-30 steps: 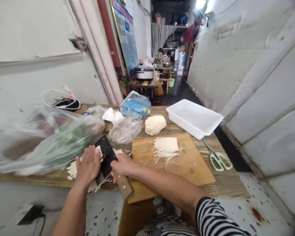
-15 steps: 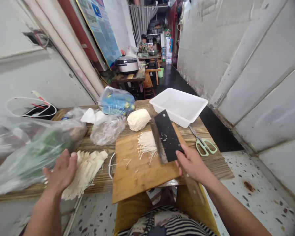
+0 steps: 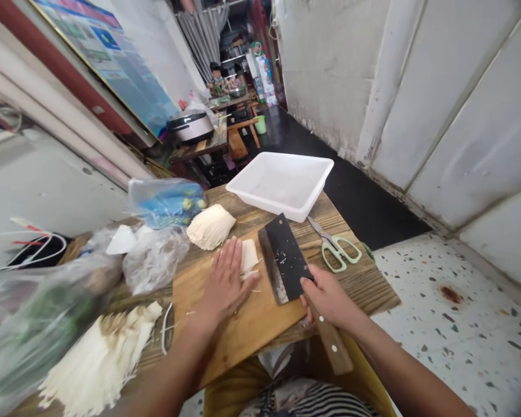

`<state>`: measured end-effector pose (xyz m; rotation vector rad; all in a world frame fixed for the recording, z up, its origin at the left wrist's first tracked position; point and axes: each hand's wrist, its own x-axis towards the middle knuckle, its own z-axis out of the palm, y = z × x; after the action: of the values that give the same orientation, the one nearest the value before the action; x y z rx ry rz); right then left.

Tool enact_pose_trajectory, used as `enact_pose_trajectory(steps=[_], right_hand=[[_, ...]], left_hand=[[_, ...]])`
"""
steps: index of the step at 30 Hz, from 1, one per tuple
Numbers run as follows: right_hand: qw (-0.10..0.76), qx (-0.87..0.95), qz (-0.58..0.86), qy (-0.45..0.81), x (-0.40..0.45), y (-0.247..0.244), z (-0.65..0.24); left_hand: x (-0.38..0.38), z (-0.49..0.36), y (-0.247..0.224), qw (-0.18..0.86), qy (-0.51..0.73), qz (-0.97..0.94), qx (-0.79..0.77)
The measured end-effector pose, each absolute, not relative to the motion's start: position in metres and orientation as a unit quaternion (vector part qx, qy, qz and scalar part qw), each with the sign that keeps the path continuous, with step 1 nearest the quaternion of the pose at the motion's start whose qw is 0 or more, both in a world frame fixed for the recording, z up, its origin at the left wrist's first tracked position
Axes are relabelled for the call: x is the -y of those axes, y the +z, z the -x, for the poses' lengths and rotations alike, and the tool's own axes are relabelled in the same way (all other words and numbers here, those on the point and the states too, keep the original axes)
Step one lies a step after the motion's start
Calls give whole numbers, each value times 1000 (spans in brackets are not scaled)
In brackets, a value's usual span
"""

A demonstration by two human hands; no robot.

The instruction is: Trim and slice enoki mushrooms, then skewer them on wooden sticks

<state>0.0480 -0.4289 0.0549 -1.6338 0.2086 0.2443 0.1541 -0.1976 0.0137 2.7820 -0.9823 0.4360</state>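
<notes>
My left hand lies flat, fingers stretched out, over a small bunch of enoki mushrooms on the wooden cutting board. Part of the bunch is hidden under the palm. My right hand grips a cleaver where its wooden handle meets the dark blade. The blade is tilted over the board's right side, just right of the mushrooms, with pale bits stuck to it. A thicker enoki bundle rests at the board's far edge. Flattened enoki pieces are piled left of the board.
A white plastic tub stands at the table's far end, with green-handled scissors near it. Plastic bags, one holding greens, crowd the left side. Farther back are a rice cooker and a seated person.
My left hand has moved right, from the enoki pile beside the board onto the bunch on the board. The cleaver stays in my right hand. The view has turned and tilted.
</notes>
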Motion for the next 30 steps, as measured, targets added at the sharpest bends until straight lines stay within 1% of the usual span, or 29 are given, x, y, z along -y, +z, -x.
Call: enact_pose_trajectory(steps=[5,13,23,27,30], right_hand=[[666,-78,733,111,432,55,-57],[665,-80,730,139,430,57,-62],[676,-92,714,157,428,58,-61],[675,-93,716,151,428,57,-61],[668,-89,722,154,428,57,-62]], left_hand=[[196,-172,1,90,116,-937,316],[194,-182,0,92,55,-949,297],[192,-182,-2,97,63,-947,301],[192,-179,2,65,61,-947,308],[194,-175,9,33,96,-944,314]])
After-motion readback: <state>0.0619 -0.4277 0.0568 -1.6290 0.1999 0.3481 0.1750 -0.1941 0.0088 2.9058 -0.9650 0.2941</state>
